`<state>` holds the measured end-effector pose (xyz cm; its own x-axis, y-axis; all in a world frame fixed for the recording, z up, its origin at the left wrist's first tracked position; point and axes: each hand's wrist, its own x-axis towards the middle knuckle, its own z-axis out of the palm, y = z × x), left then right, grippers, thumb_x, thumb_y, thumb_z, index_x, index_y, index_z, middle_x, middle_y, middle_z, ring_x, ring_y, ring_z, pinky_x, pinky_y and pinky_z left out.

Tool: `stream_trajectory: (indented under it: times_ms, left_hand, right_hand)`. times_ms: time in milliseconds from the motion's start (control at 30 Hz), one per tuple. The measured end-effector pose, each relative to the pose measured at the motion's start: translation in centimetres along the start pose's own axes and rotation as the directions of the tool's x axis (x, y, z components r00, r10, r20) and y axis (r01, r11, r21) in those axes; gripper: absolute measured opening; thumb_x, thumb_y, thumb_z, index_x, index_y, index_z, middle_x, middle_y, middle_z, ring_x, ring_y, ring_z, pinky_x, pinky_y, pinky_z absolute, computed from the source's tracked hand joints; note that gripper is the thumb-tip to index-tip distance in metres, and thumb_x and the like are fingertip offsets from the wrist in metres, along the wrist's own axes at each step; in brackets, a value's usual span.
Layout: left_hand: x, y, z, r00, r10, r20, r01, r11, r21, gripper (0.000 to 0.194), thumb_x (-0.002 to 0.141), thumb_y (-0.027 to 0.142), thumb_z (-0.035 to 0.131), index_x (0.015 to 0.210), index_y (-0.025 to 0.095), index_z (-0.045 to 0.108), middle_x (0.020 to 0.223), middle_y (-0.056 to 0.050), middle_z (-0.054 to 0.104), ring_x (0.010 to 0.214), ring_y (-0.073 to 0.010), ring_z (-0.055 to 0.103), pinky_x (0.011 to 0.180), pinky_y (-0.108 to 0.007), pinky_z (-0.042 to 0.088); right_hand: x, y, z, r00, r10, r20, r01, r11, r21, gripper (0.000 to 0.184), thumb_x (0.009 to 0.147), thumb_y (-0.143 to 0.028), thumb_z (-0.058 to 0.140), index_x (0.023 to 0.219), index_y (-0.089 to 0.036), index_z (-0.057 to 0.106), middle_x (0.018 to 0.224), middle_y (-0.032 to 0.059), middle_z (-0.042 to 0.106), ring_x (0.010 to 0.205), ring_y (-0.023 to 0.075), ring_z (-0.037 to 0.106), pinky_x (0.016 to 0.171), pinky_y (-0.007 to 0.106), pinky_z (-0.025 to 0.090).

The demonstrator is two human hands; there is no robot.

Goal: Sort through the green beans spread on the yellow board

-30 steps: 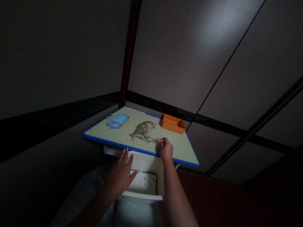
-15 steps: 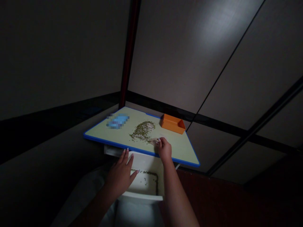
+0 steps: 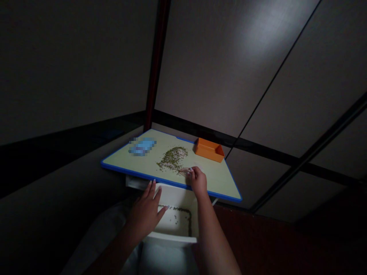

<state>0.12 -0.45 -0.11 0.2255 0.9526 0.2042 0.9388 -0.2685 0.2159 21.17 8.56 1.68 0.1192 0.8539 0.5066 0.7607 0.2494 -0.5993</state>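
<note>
My left hand [image 3: 146, 214] has its fingers spread over the left rim of a white bin [image 3: 174, 239], fingertips near the table's blue edge. Small green grains, like mung beans, line the bin's inner edges. Just above the front edge of the table, my right hand [image 3: 199, 182] pinches a small see-through piece [image 3: 185, 170], perhaps plastic; its exact kind is unclear. That piece reaches the near right side of a spread of the same green grains [image 3: 173, 157], among which paler bits show.
The pale yellow table [image 3: 220, 179] has a blue rim. An orange open box [image 3: 210, 151] stands at its back right. A light blue blurred item [image 3: 143, 147] lies at the left. Panelled walls close in behind and to the left.
My right hand has shifted slightly left with the see-through piece, toward the grains. My left hand and the bin have stayed in place.
</note>
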Motion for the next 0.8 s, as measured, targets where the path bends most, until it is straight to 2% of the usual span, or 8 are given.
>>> stream_trajectory:
  times_ms: [267,367,567,800]
  left_hand:
    - [0.0,-0.1,0.1,1.0,0.005,-0.014,-0.005,1.0,-0.003,0.063,0.084,0.044,0.048,0.137,0.01,0.045,0.155,-0.019,0.023,0.146,-0.0296,0.018,0.112,-0.044,0.032]
    - [-0.1,0.0,-0.1,1.0,-0.002,-0.002,0.002,1.0,-0.008,0.063,0.084,0.043,0.047,0.138,0.01,0.044,0.155,-0.019,0.022,0.145,-0.0305,0.019,0.109,-0.045,0.036]
    - [-0.2,0.3,-0.8,1.0,-0.01,0.015,0.01,1.0,-0.023,0.062,0.084,0.042,0.047,0.137,0.01,0.045,0.154,-0.019,0.022,0.145,-0.0304,0.019,0.11,-0.046,0.035]
    - [-0.1,0.1,-0.4,1.0,0.004,0.011,-0.004,1.0,-0.01,0.063,0.085,0.043,0.046,0.138,0.009,0.044,0.155,-0.02,0.022,0.146,-0.0307,0.016,0.113,-0.044,0.03]
  right_hand:
    - [-0.2,-0.5,-0.5,0.999,0.034,-0.033,-0.037,0.993,-0.11,0.03,0.092,-0.031,0.037,0.088,-0.021,0.065,0.076,0.0026,0.069,0.066,0.0158,0.057,0.066,0.024,0.036]
    - [-0.3,-0.8,-0.6,0.999,0.038,-0.029,-0.042,0.988,-0.146,0.029,0.092,-0.031,0.038,0.088,-0.021,0.065,0.076,0.0029,0.069,0.066,0.0157,0.057,0.067,0.024,0.035]
    - [-0.4,-1.0,-0.5,0.999,0.02,0.029,-0.017,0.994,-0.105,0.03,0.093,-0.031,0.038,0.088,-0.021,0.065,0.075,0.0024,0.069,0.066,0.0154,0.057,0.064,0.024,0.036]
    - [-0.3,-1.0,-0.3,0.998,0.009,0.056,-0.006,0.998,-0.058,0.028,0.092,-0.031,0.04,0.088,-0.021,0.067,0.077,0.0021,0.07,0.068,0.0154,0.059,0.063,0.023,0.036]
